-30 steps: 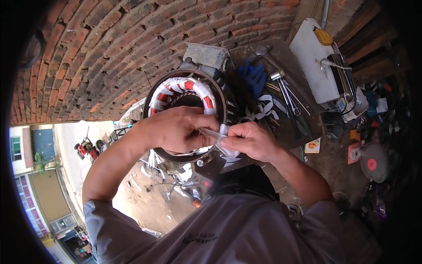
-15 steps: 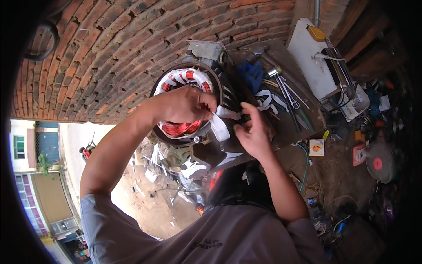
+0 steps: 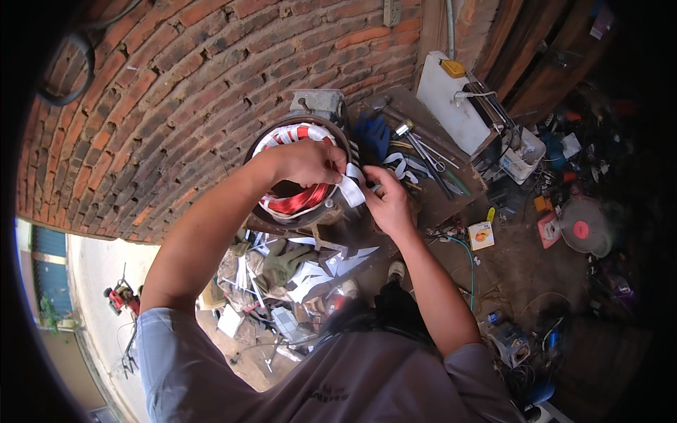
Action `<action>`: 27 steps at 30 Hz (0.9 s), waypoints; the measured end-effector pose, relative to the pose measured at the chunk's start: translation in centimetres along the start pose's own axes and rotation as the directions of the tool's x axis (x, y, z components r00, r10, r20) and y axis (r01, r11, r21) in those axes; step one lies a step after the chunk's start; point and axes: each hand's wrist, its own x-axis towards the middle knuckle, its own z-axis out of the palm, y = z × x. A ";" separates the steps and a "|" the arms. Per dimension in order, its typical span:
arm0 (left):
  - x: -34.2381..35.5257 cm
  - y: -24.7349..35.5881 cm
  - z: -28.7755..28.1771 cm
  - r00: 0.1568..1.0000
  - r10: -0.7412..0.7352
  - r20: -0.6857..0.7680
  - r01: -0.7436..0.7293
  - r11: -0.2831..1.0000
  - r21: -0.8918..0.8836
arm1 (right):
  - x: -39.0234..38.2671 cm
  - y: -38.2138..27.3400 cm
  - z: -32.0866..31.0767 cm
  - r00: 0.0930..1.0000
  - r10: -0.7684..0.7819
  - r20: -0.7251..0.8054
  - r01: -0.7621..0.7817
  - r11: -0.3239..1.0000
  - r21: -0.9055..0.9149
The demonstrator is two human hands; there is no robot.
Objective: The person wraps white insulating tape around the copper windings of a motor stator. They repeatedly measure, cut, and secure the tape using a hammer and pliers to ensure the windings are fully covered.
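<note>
A round motor stator [image 3: 249, 156] with its open end up holds red copper windings [image 3: 296, 203], partly wrapped in white tape. My left hand [image 3: 307, 163] reaches over the coil ring, thumb and fingers pinched on a strip of white cloth tape [image 3: 352, 190] at the ring's right side. The strip folds over the stator's rim there. My right hand [image 3: 390, 204] is beside the strip, thumb and forefinger apart, their tips close to its edge. Whether they touch it I cannot tell. My left hand hides part of the windings.
Right of the stator, a work board [image 3: 451, 204] bears a blue glove [image 3: 374, 134], a hammer [image 3: 403, 129], scissors [image 3: 436, 163] and loose white tape [image 3: 400, 166]. A brick wall [image 3: 211, 84] rises behind. Paper scraps [image 3: 310, 278] litter the ground below; a fan [image 3: 584, 227] stands at right.
The view has shifted, showing more ground below. My right hand has come closer to the tape and my left hand. The left hand keeps its pinch on the strip.
</note>
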 end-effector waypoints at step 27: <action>1.4 0.0 -0.1 0.998 0.043 0.048 -0.038 0.994 -0.104 | -4.5 -18.9 -1.8 0.954 0.145 0.263 -0.216 0.940 0.265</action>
